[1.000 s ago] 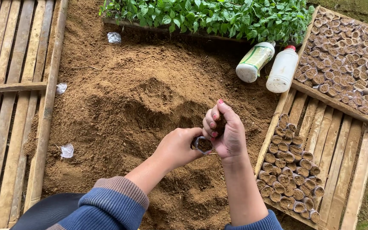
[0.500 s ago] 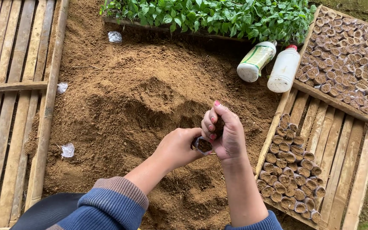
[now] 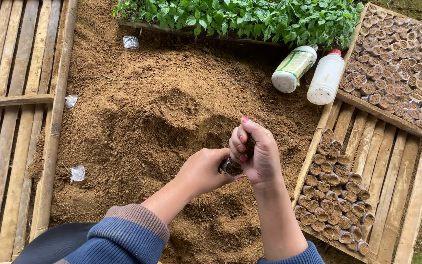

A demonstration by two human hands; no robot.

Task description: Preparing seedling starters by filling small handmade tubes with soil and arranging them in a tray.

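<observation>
Two hands (image 3: 230,164), soil-filled pot (image 3: 231,168), potted tray (image 3: 340,195)

Open soil (image 3: 162,122) lies left of the hands; packed seedling pots (image 3: 335,195) crowd the right.

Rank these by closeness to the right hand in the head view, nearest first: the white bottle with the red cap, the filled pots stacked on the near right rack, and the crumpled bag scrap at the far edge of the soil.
1. Stacked filled pots, just right of the right hand.
2. White red-capped bottle, up and right.
3. Bag scrap, far upper left.
</observation>
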